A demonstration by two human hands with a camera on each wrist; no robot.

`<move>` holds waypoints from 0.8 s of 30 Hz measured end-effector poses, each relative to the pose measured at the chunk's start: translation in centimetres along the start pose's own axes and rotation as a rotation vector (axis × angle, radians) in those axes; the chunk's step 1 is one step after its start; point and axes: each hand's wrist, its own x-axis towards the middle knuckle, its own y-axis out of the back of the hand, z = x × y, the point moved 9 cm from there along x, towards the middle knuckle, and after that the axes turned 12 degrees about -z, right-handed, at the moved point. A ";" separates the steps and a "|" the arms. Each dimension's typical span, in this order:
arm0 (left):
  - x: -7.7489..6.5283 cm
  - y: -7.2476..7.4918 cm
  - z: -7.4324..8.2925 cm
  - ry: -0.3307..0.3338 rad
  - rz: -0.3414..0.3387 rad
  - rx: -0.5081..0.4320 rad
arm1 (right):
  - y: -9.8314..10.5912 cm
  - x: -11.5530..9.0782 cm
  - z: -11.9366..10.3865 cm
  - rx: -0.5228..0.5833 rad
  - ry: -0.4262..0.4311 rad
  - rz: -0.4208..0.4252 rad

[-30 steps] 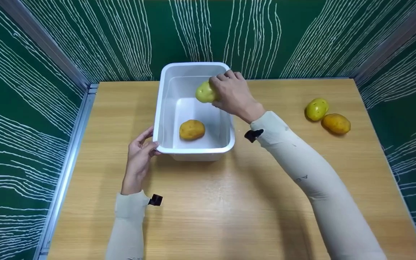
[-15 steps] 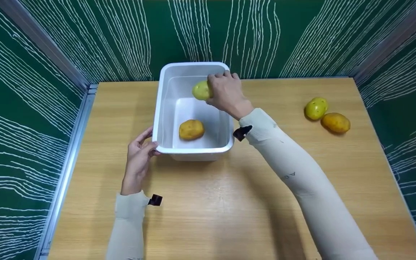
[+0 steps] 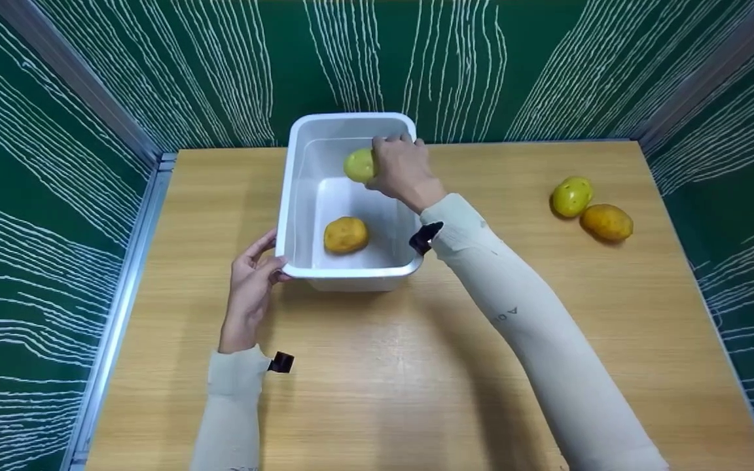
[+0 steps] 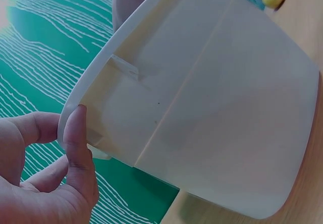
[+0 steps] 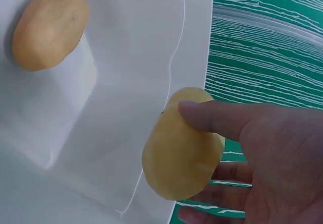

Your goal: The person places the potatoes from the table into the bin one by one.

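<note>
My left hand (image 3: 251, 288) pinches the near left corner of the white plastic tub's rim (image 3: 351, 272), thumb on one side and fingers on the other, as the left wrist view shows. Over the tub's far right part, my right hand (image 3: 405, 169) grips a yellow-green potato (image 3: 359, 165). In the right wrist view the thumb lies across this potato (image 5: 181, 156) and the fingers wrap behind it. A brown-yellow potato (image 3: 345, 235) lies on the tub floor, toward the near side.
Toward the table's right side, a yellow-green potato (image 3: 572, 197) and a brown-yellow potato (image 3: 607, 223) lie side by side. Green walls with white wavy lines (image 3: 324, 59) border the wooden table (image 3: 377, 366) at the back and both sides.
The right hand has moved left and slightly down in the head view, carrying the yellow-green potato farther over the tub. The left hand keeps its hold on the rim.
</note>
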 end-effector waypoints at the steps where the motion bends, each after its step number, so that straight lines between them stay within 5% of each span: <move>1: 0.0 0.0 0.0 0.001 0.003 0.000 | -0.1 0.1 0.0 0.010 0.000 -0.004; 24: 0.0 -0.1 0.2 -0.009 0.004 -0.003 | -2.2 2.7 0.6 0.019 -0.041 -0.095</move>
